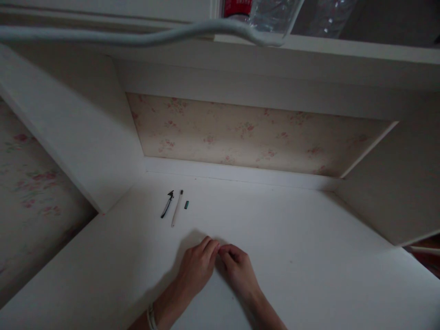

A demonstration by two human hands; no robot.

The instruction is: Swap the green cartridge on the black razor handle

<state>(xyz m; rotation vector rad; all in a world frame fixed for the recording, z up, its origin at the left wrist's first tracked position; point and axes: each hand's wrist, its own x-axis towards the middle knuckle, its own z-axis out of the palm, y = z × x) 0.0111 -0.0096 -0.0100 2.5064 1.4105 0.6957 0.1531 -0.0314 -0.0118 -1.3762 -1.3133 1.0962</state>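
My left hand [198,266] and my right hand [239,270] meet fingertip to fingertip just above or on the white tabletop [282,284]. The fingers of both are bent and pressed together in a pinch; anything between them is hidden or too small to name. Beyond the left hand, three small things lie on the table. One is a slim dark-and-white tool [167,206] with a hooked black head. Beside it is a thin pale stick [176,211] with a dark tip, like a pencil. A short dark green block [186,205] lies to its right.
A pale curved bar [137,36] crosses the top of the view in front of a shelf [343,49]. Clear plastic bottles [275,16] and a red-labelled item [238,8] stand on that shelf. White side panels [85,128] enclose the table, with flowered wallpaper [233,133] behind.
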